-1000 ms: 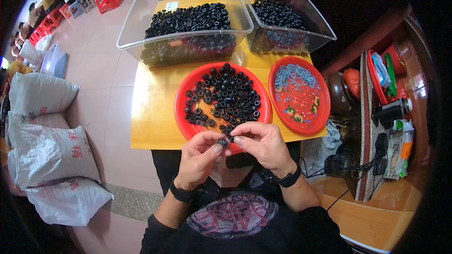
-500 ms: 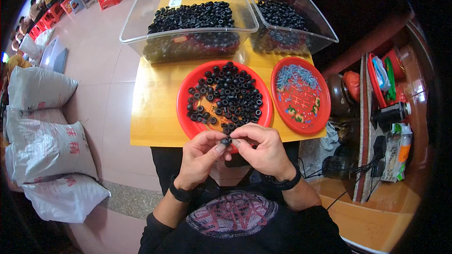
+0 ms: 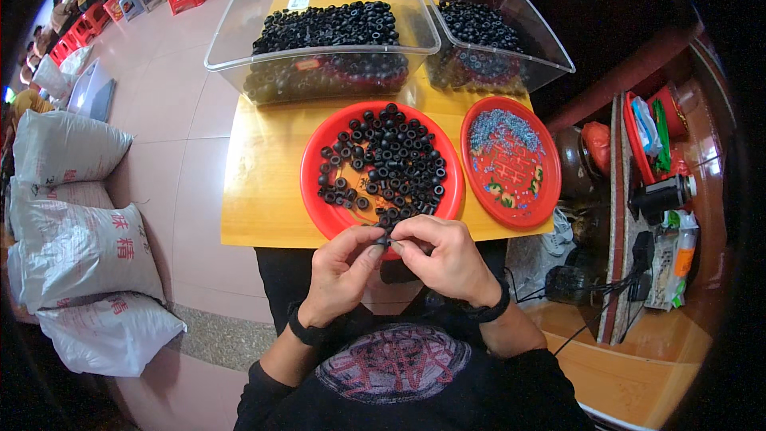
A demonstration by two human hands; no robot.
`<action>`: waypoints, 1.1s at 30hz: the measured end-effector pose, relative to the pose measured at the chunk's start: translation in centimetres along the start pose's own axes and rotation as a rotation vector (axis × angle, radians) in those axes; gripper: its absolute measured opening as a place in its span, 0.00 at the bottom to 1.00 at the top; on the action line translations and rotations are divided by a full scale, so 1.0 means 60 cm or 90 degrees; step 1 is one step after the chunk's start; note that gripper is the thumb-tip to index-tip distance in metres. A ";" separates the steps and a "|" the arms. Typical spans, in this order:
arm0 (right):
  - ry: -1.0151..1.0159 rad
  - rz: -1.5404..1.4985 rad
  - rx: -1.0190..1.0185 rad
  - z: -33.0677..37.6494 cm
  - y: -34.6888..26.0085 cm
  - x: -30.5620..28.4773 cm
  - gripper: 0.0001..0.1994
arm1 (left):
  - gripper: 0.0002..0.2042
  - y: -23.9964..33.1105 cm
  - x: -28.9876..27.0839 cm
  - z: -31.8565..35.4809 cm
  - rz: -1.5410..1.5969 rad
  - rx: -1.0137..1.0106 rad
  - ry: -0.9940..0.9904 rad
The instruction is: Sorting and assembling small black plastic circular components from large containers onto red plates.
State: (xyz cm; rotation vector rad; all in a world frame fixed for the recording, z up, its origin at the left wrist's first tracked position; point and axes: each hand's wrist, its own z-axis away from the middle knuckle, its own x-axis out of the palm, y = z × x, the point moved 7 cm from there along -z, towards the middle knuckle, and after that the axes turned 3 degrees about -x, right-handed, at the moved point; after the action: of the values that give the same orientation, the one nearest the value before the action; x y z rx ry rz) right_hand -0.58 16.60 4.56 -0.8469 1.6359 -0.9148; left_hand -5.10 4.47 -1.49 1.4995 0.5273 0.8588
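Observation:
My left hand (image 3: 341, 271) and my right hand (image 3: 441, 254) meet at the near edge of the yellow table (image 3: 263, 191), fingertips pinched together on one small black ring (image 3: 382, 239). Just beyond them lies a red plate (image 3: 319, 199) heaped with several more black rings (image 3: 387, 160). A second red plate (image 3: 511, 161) to the right carries a scatter of tiny grey metal pieces (image 3: 500, 124). Both wrists wear dark bands.
Two clear plastic bins (image 3: 239, 40) (image 3: 550, 48) of black rings stand at the table's far side. White sacks (image 3: 76, 247) lie on the floor at left. A wooden shelf (image 3: 662, 191) with tools and red trays is at right. People sit far off at upper left.
The hands stay pinched together at the plate's near rim; the fingers shift only slightly on the ring. The view has tilted a little.

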 end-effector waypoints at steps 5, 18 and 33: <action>-0.012 -0.088 0.084 0.009 0.042 0.014 0.03 | 0.10 0.002 0.004 -0.001 -0.079 0.061 0.000; -0.047 0.017 -0.021 0.006 0.025 0.013 0.04 | 0.09 0.009 0.005 0.002 -0.131 0.072 0.003; -0.069 0.024 -0.051 -0.005 0.024 0.011 0.03 | 0.07 0.034 0.020 -0.004 -0.227 0.109 0.015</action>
State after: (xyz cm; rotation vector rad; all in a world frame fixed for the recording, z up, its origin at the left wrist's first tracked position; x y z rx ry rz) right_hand -1.14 16.73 3.04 -0.9024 1.5974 -0.7684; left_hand -4.86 5.27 0.77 1.4911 0.8736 0.5627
